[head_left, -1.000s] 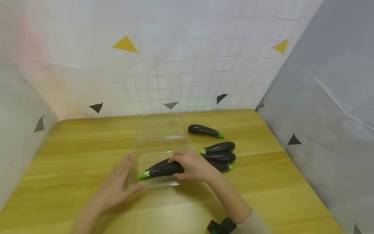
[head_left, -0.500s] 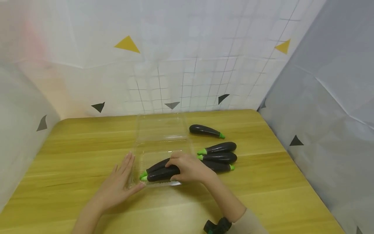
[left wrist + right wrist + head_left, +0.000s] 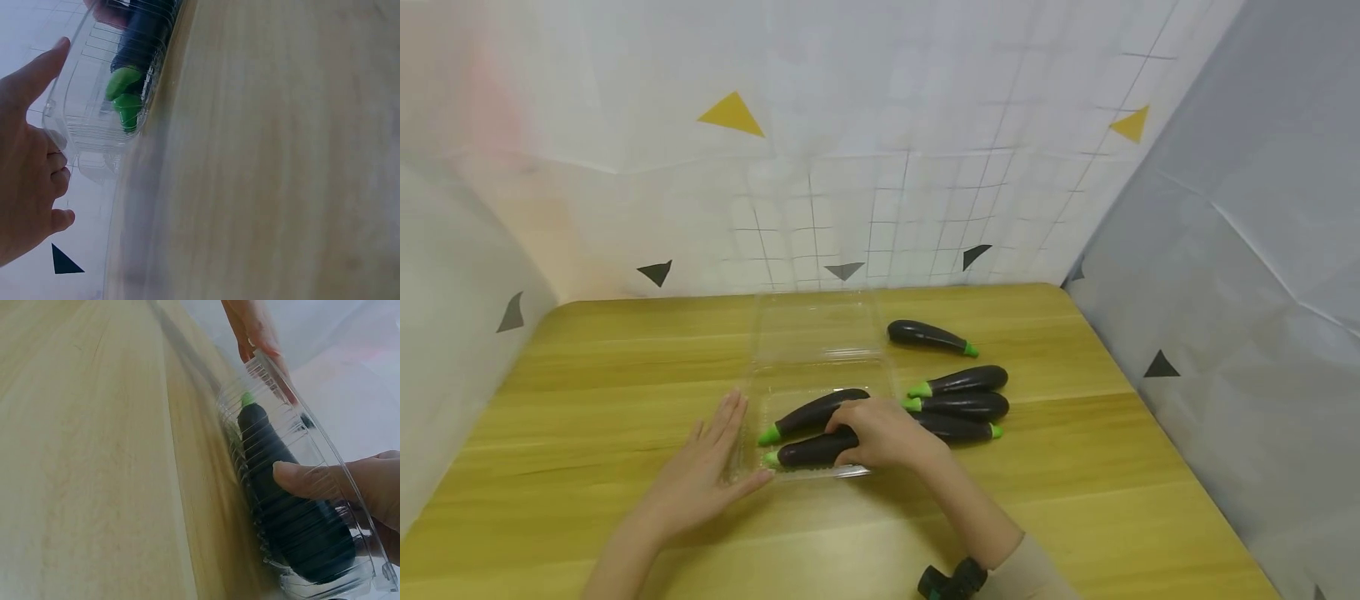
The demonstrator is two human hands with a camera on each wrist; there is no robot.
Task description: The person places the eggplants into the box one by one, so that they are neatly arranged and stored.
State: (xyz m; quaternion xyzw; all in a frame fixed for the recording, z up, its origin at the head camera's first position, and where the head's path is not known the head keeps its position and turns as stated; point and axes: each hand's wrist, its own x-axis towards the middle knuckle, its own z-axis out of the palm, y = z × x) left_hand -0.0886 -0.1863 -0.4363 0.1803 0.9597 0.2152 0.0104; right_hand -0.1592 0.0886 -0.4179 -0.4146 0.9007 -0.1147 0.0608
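Observation:
A clear plastic clamshell box (image 3: 881, 373) lies with its lid (image 3: 811, 323) folded back toward the wall. Inside its base are two dark eggplants with green stems. My right hand (image 3: 886, 435) grips the nearer eggplant (image 3: 811, 451) at its thick end, thumb on the near side; in the right wrist view this eggplant (image 3: 275, 462) shows through the ribbed box wall. Behind it in the base lies the other eggplant (image 3: 820, 410), stem to the left. My left hand (image 3: 696, 475), fingers straight, rests along the box's left side, with the thumb at the front corner.
To the right of the box several more eggplants lie on the wooden table (image 3: 1075, 492): one eggplant (image 3: 925, 335) at the back, and a group with an upper eggplant (image 3: 970, 379) and a middle eggplant (image 3: 967, 406). A white wall (image 3: 850, 208) stands behind the table.
My right hand has shifted the gripped eggplant slightly toward the box's front. The other eggplant now shows apart behind it, shifted a little back. My left hand has stayed at the box.

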